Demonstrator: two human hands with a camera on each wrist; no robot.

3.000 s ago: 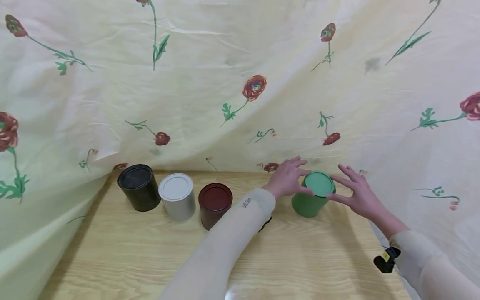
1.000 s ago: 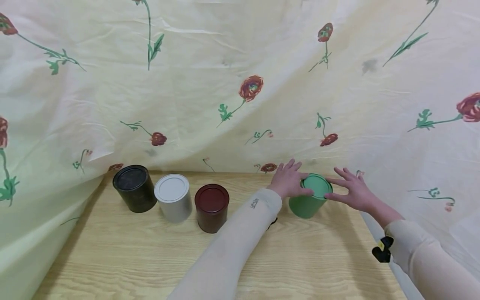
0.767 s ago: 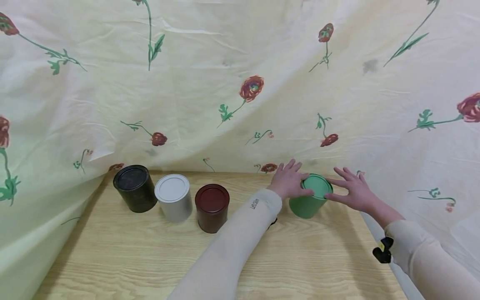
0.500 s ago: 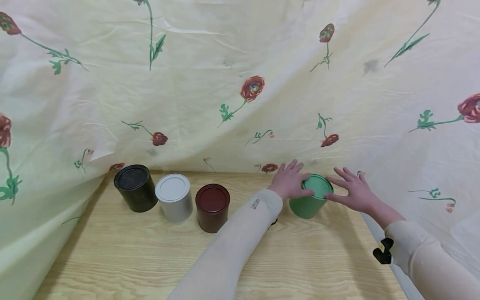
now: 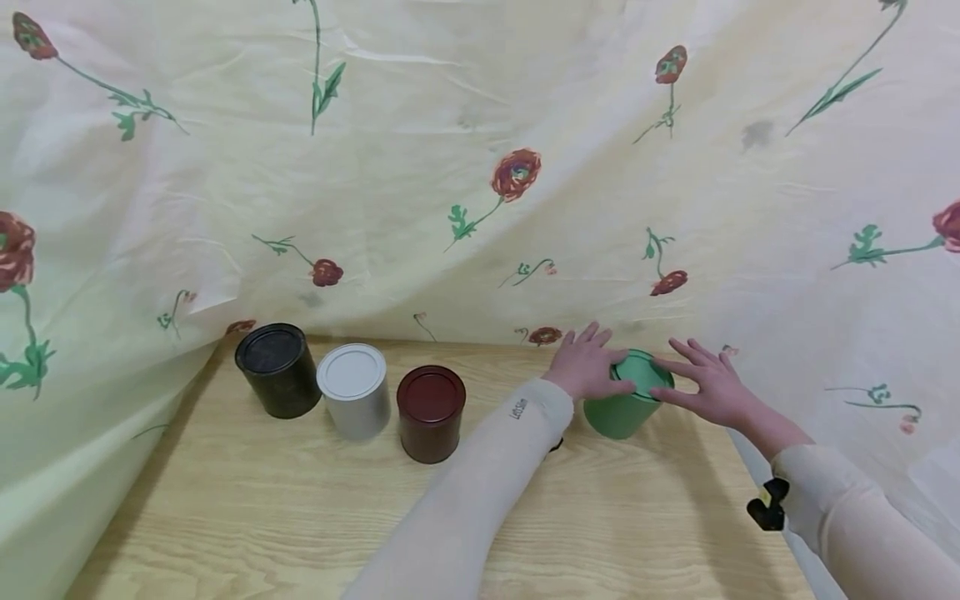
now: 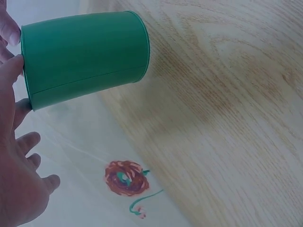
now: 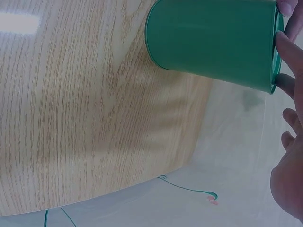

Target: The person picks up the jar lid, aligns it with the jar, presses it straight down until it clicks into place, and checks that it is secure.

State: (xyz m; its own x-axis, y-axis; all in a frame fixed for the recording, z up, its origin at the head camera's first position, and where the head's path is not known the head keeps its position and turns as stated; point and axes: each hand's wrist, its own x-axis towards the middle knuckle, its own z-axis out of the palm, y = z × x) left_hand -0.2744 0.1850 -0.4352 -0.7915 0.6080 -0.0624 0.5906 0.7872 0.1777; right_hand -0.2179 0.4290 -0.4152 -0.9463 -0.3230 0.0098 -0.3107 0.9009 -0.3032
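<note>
A green lidded can point(image 5: 619, 414) stands toward the table's right rear, leaning slightly to the right in the head view. My left hand point(image 5: 585, 367) holds the left of its top rim with thumb and index finger, other fingers spread away. On the opposite side my right hand point(image 5: 708, 385) does the same, thumb at the near edge of the lid. The left wrist view shows the can's smooth green side point(image 6: 85, 56) with my left fingertips point(image 6: 18, 61) right at the rim. In the right wrist view, my right fingertips point(image 7: 284, 42) overlap the rim of the can point(image 7: 213, 42).
A black can point(image 5: 277, 375), a white can point(image 5: 354, 396) and a maroon can point(image 5: 431, 417) stand in a row on the left of the wooden table point(image 5: 285, 517). A flowered cloth point(image 5: 420, 167) hangs behind the table and along its sides.
Over three seconds both hands stay at the green can's rim. In the last half second its top and my left hand shift slightly right. The head view has also shifted a little.
</note>
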